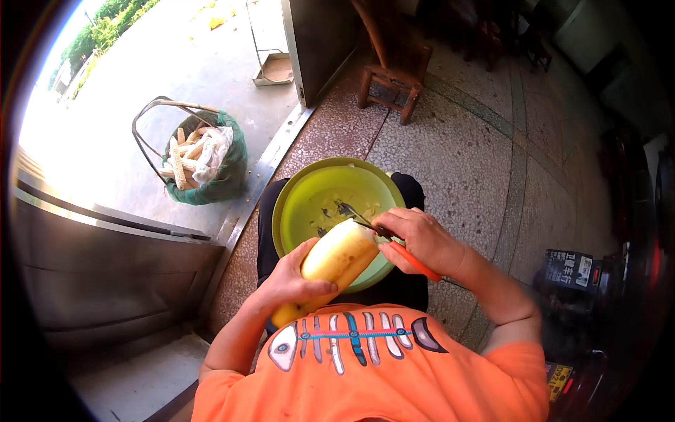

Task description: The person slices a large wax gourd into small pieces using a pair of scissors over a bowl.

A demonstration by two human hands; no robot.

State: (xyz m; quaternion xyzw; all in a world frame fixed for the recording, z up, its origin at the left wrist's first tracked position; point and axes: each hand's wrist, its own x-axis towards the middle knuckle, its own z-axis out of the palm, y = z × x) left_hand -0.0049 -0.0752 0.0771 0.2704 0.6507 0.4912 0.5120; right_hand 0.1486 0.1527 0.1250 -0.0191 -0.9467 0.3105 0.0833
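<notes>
My left hand (291, 282) grips a long, thick yellow gourd (337, 256) from below and the side, holding it tilted across my lap. The gourd's upper end is cut and shows pale flesh. In my right hand (422, 237) is a pair of scissors (414, 261) with orange handles. Their blades are spread, and one meets the gourd's cut end. Beneath both hands a green plastic basin (279, 211) rests on my lap. Pale scraps and dark bits (322, 232) lie on its bottom. The gourd covers part of the basin.
To the left, a handled basket (240, 158) of corn cobs (179, 163) stands outside a metal door sill (279, 142). A wooden chair (395, 79) is ahead. A dustpan (275, 69) sits beyond the door (321, 47). Parked vehicles (575, 295) stand at right.
</notes>
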